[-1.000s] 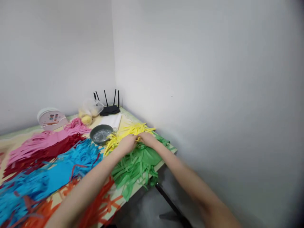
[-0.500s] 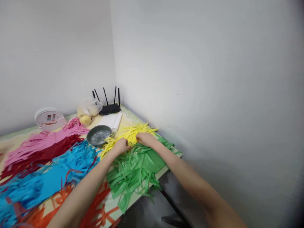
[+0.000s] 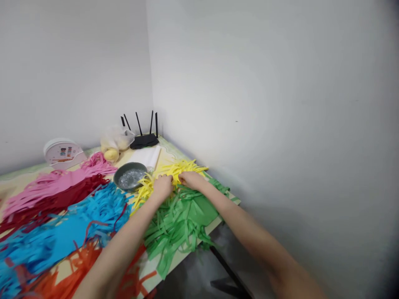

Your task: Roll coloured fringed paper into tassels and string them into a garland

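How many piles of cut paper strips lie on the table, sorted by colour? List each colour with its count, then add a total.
Pink pile: 1
Dark red pile: 1
Blue pile: 1
Orange pile: 1
Green pile: 1
Yellow pile: 1
Total: 6

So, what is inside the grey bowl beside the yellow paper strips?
The grey bowl holds something pale and glistening, perhaps liquid; I cannot tell which. Some yellow paper strips lie over its right rim and hide that edge. The left hand is beside it, not inside.
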Available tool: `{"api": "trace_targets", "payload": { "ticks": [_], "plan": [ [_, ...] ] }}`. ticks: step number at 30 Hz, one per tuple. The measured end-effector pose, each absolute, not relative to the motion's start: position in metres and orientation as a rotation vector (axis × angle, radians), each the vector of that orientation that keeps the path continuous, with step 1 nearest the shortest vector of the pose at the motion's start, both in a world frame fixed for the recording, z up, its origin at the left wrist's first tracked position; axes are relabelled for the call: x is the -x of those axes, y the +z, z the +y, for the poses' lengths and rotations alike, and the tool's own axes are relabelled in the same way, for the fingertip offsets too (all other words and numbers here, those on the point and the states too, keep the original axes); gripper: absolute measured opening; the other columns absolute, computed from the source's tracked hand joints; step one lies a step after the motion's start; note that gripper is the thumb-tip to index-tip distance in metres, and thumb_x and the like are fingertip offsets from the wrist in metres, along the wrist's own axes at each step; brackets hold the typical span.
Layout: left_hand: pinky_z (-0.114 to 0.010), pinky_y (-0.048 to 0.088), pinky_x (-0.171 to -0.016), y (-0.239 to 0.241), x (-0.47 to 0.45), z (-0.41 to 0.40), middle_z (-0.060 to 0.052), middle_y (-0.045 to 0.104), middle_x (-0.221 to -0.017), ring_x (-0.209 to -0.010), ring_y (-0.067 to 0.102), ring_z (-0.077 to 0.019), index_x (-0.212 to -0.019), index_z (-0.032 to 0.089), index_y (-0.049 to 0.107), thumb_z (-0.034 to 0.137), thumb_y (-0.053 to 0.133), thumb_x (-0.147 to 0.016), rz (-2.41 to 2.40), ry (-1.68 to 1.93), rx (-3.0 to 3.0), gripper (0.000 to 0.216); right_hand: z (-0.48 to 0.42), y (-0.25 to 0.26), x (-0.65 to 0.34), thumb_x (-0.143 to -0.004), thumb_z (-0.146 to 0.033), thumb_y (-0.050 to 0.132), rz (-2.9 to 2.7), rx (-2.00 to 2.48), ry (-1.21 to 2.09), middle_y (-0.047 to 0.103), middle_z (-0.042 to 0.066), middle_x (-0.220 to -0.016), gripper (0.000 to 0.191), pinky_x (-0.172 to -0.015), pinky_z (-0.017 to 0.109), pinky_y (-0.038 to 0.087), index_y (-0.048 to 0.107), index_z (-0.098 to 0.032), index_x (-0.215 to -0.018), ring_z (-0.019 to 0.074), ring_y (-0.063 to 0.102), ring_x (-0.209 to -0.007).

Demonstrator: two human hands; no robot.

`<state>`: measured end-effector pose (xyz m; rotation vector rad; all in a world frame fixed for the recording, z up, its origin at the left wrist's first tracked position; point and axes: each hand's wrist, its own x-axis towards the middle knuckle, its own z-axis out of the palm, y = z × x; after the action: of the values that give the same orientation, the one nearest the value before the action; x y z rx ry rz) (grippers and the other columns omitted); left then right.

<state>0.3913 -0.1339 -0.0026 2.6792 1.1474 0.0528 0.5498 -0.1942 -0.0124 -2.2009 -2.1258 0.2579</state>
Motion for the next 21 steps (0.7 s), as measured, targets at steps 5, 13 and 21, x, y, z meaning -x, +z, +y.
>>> {"api": "trace_targets", "payload": {
  "ticks": [5,13,21],
  "plan": [
    [-0.047,0.048,-0.093,-0.003,-0.398,-0.135,-0.009,0.06,-0.118,-0.108,0.058,-0.0234,-0.113,0.015,0.06,0.033,0.057,-0.091,1.206,0.117,-2.691,0.029,-0.203,-0.005,-0.551,-0.093,-0.031,0.058,-2.052,2.113,0.228,0.062,0.008,-0.115,0.027,-0.085,0.042,0.052,0.06,-0.015,-0.114,0.0209,0.062,-0.099],
    [-0.034,0.047,-0.078,0.011,-0.392,-0.127,-0.006,0.067,-0.092,-0.09,0.062,-0.0212,-0.097,0.017,0.06,0.024,0.053,-0.087,1.271,0.463,-2.567,0.014,-0.222,-0.012,-0.516,-0.094,-0.03,0.056,-1.962,2.074,0.197,0.063,0.007,-0.112,0.026,-0.085,0.041,0.053,0.059,-0.015,-0.115,0.0199,0.063,-0.097],
    [-0.035,0.041,-0.086,0.035,-0.373,-0.125,-0.009,0.066,-0.102,-0.101,0.058,-0.0237,-0.113,0.02,0.052,0.017,0.047,-0.085,1.296,0.778,-2.455,0.029,-0.205,-0.012,-0.495,-0.094,-0.031,0.056,-2.01,2.175,0.22,0.061,0.008,-0.118,0.029,-0.086,0.043,0.052,0.058,-0.016,-0.119,0.0211,0.062,-0.1]
  ]
}}
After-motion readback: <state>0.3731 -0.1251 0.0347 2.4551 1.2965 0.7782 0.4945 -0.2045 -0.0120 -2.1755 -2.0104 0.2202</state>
